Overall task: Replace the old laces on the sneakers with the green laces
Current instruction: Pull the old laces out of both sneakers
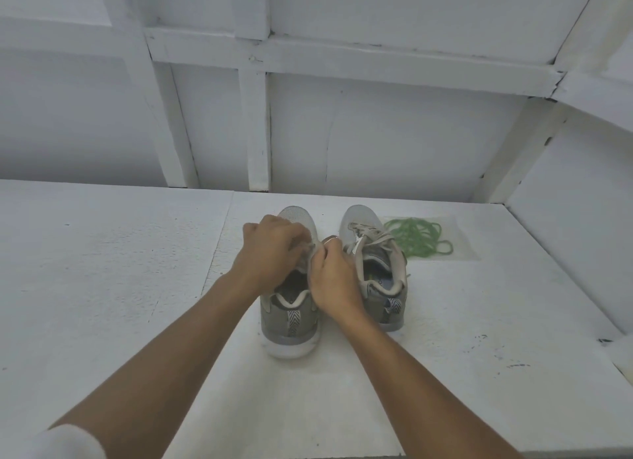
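While both forearms reach forward, left hand (270, 249) and right hand (334, 277) pinch old lace (311, 251) atop left sneaker (291, 318).

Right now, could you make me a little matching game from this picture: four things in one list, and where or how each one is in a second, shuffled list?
Things:
1. left sneaker
2. right sneaker
3. green laces
4. table

Places or states:
A. loosely bundled at the far right, on a clear wrapper
B. white, bears everything
C. stands between the other shoe and the green bundle
D. left hand and right hand pinch its old lace

Pairs: 1-D, 2-C, 3-A, 4-B.
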Action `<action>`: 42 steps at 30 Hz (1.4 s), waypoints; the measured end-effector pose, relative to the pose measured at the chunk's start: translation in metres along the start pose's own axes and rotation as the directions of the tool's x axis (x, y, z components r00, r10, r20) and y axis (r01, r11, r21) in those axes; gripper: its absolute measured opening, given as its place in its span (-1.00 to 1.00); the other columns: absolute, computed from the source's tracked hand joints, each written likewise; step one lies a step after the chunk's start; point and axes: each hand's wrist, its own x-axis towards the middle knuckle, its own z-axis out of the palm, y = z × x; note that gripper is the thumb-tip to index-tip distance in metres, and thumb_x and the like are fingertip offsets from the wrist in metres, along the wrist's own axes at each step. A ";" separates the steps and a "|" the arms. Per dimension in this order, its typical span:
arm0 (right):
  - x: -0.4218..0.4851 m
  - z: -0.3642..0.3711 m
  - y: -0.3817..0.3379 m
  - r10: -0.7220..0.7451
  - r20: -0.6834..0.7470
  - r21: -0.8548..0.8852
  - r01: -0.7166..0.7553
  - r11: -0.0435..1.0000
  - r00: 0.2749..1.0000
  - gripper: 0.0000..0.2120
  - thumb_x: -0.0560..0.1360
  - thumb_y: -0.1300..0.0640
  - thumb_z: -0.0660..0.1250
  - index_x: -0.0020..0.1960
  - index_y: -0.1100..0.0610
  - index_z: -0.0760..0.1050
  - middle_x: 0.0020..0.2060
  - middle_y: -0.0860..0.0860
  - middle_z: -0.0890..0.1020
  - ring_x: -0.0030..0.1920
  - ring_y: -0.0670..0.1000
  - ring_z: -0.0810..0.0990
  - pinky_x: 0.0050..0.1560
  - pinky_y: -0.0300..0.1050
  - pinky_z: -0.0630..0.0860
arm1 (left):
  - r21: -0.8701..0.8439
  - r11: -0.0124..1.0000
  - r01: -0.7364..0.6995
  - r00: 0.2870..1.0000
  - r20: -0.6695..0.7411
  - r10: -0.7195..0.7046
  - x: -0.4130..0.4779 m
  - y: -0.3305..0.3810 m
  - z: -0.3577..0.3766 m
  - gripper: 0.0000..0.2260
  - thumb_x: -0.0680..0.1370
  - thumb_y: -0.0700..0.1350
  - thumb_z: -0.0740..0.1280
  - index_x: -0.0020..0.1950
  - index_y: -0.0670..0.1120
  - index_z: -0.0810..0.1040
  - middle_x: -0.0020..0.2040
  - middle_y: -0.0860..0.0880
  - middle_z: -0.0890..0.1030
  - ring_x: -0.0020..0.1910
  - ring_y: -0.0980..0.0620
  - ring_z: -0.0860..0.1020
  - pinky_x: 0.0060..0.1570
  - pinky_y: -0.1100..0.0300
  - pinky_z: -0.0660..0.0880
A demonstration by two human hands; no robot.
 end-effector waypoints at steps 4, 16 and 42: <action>0.001 0.002 0.001 -0.004 -0.008 -0.006 0.004 1.000 1.000 -0.70 0.67 0.07 -0.01 0.11 0.26 0.37 0.01 0.21 0.55 -0.09 0.12 0.43 -0.20 -0.10 0.18 | 0.019 1.000 0.007 1.000 -0.013 -0.007 0.003 0.000 -0.005 -0.88 0.58 -0.02 0.31 0.04 0.05 0.63 -0.01 0.07 0.62 0.16 0.00 0.42 0.12 0.02 0.19; 0.001 0.002 0.001 -0.004 -0.014 -0.009 0.004 1.000 1.000 -0.72 0.67 0.06 -0.01 0.08 0.24 0.37 -0.03 0.18 0.55 -0.16 0.05 0.37 -0.22 -0.10 0.19 | -0.113 0.983 0.146 0.954 -0.245 -0.170 0.007 -0.026 -0.035 -0.92 0.56 -0.07 0.36 -0.03 0.04 0.65 -0.06 0.13 0.66 -0.08 0.06 0.52 0.04 0.07 0.20; 0.001 0.004 0.003 -0.008 -0.033 0.007 0.009 1.000 0.999 -0.74 0.66 0.10 0.00 0.08 0.26 0.36 0.00 0.23 0.55 -0.02 0.18 0.49 -0.20 -0.10 0.19 | -0.333 0.800 0.500 0.676 -0.428 -0.600 -0.024 -0.061 -0.040 -0.94 0.46 -0.16 0.31 -0.11 -0.03 0.55 -0.17 -0.02 0.62 -0.15 -0.06 0.56 -0.10 0.06 0.50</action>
